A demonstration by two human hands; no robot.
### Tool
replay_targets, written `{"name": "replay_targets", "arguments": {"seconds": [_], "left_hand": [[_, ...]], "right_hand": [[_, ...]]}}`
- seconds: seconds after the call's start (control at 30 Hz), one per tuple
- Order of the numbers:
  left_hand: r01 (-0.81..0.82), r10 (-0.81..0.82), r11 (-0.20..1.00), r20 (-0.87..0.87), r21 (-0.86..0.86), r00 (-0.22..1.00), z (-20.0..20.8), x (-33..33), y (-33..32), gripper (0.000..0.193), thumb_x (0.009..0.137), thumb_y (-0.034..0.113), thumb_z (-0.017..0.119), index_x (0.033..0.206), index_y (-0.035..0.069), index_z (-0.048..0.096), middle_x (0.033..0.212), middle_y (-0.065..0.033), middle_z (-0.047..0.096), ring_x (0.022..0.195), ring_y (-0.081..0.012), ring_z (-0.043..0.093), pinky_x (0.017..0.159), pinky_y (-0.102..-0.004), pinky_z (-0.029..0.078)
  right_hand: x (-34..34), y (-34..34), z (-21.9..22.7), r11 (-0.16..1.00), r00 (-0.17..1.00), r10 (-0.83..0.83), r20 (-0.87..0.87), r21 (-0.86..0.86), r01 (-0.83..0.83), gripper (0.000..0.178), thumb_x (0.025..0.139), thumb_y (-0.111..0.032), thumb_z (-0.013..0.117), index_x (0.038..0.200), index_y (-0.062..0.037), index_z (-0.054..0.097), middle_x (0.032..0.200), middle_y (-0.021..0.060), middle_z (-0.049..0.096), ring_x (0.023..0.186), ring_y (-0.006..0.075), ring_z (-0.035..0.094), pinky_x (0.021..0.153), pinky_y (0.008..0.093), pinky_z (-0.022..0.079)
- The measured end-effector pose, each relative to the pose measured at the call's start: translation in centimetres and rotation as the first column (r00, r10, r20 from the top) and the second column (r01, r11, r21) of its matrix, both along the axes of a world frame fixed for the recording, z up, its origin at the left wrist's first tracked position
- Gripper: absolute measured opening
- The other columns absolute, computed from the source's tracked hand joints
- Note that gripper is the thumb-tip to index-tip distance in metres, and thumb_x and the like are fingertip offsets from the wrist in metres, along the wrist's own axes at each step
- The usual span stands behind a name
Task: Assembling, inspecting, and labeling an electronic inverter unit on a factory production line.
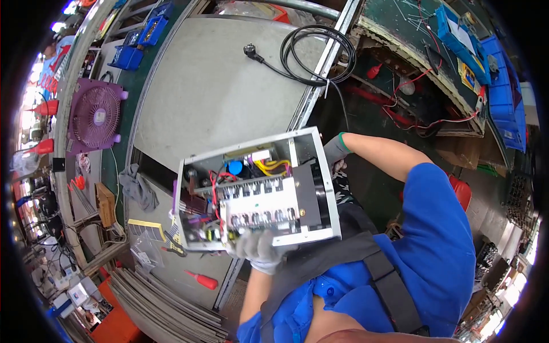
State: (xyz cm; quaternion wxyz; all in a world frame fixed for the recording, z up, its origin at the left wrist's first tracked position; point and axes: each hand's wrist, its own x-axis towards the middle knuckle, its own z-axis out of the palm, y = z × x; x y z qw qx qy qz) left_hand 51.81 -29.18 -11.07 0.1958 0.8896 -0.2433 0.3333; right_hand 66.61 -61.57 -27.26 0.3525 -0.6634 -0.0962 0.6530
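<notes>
An open-topped metal case [327, 182] with electronics inside is held tilted in front of my body. In it are a pale board with rows of black parts, a blue round component, and red and yellow wires. My left hand [257, 250], in a grey work glove, has its fingers closed over the near edge of the case. The gloved right hand [336, 148] is at the far right corner of the case, its fingers mostly hidden behind the metal wall. A coiled black power cord [290, 46] with a plug lies beyond the case, on the grey worktop's metal rail.
Under the case lies a grey worktop [211, 80]. Left are a purple fan [98, 116], blue bins [127, 58], a grey cloth [139, 188] and a red-handled screwdriver [204, 280]. A green-topped bench [394, 20] with a blue tray stands at the far right.
</notes>
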Motion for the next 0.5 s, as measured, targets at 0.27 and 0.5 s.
{"name": "replay_targets", "arguments": {"seconds": [0.27,0.5], "left_hand": [[-0.049,0.099,0.988,-0.357,0.148,0.929,6.9,11.7,-3.5,0.054,0.069,0.049,0.081,0.102,0.01,0.067,0.097,-0.0095,0.065,0.102,-0.0345,0.057,0.106,-0.0584,0.032],[-0.001,0.018,0.998,-0.312,0.056,0.95,5.5,8.4,-3.1,0.046,0.068,0.052,0.081,0.095,0.017,0.068,0.095,-0.0034,0.059,0.095,-0.025,0.056,0.107,-0.0543,0.032]], "right_hand": [[-3.3,3.2,0.9,0.934,0.27,0.2,0.942,-0.267,0.239,0.023,0.071,-0.031,0.073,0.087,-0.015,0.076,0.088,0.0105,0.071,0.087,0.0251,0.066,0.083,0.0423,0.044],[-0.3,-0.4,-0.8,0.995,0.876,-0.017,0.481,-0.08,0.064,0.029,0.077,-0.031,0.067,0.092,-0.0083,0.077,0.098,0.0147,0.075,0.093,0.0306,0.071,0.087,0.0422,0.051]]}}
